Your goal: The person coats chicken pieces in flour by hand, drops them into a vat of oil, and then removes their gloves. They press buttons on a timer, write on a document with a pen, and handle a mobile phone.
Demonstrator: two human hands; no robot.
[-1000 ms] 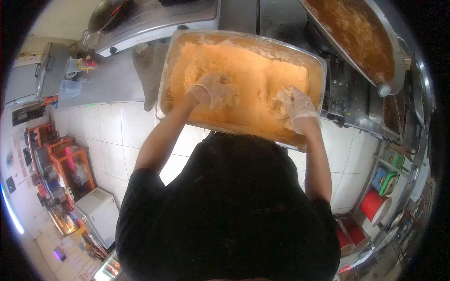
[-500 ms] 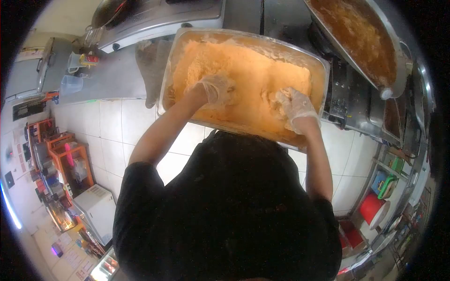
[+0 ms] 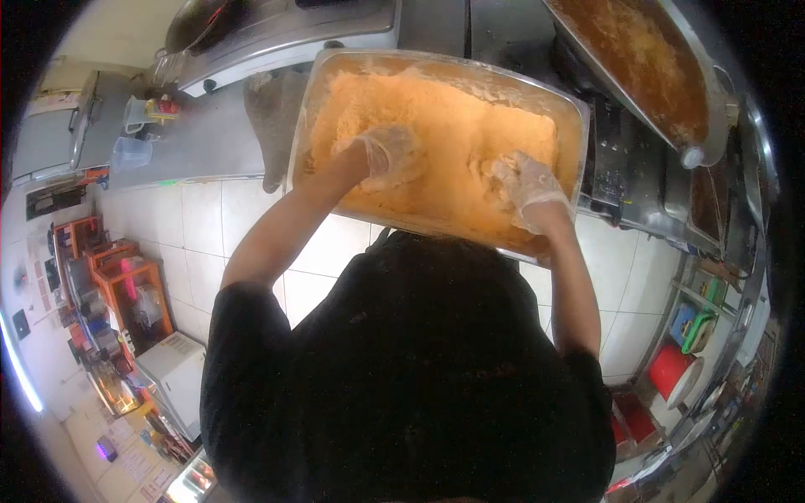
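Observation:
A large metal tray [image 3: 579,113] holds orange-coloured powder [image 3: 453,126]. My left hand [image 3: 392,155], in a clear glove coated with powder, is down in the left part of the powder; its fingers are partly buried and blurred. On the right side of the tray, my right hand [image 3: 528,183], gloved too, has its fingers curled around a powder-coated clump [image 3: 501,178]. Powder clings to the tray's inner walls.
At the upper right is a vat of brown oily liquid [image 3: 646,63] with froth. A stove with a pan [image 3: 197,25] stands at the upper left. A clear plastic container [image 3: 132,152] sits on the left counter [image 3: 201,138]. Below are floor tiles [image 3: 201,210] and an orange rack [image 3: 134,281].
My left hand has shifted slightly right in the powder. My right hand has moved only a little and stays at the clump.

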